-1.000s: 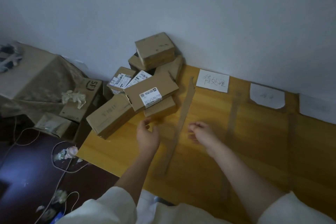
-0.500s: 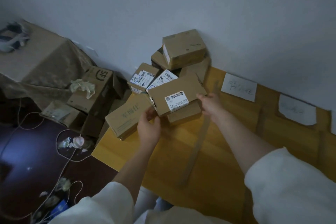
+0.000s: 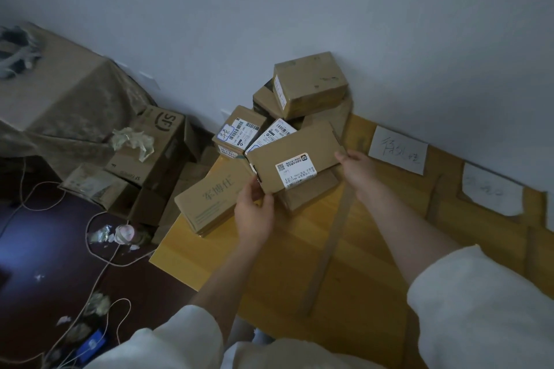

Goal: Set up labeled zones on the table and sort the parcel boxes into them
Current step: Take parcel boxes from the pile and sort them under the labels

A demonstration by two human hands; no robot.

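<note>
Both hands have closed on the long parcel box atop the pile at the desk corner, where a second ago they hovered short of it: the left hand pinches its near end, the right hand grips the far end. Sorting appears under way. Paper labels and cardboard divider strips mark bare zones to the right; the pile crowds the desk's left edge, beside floor clutter.
</note>
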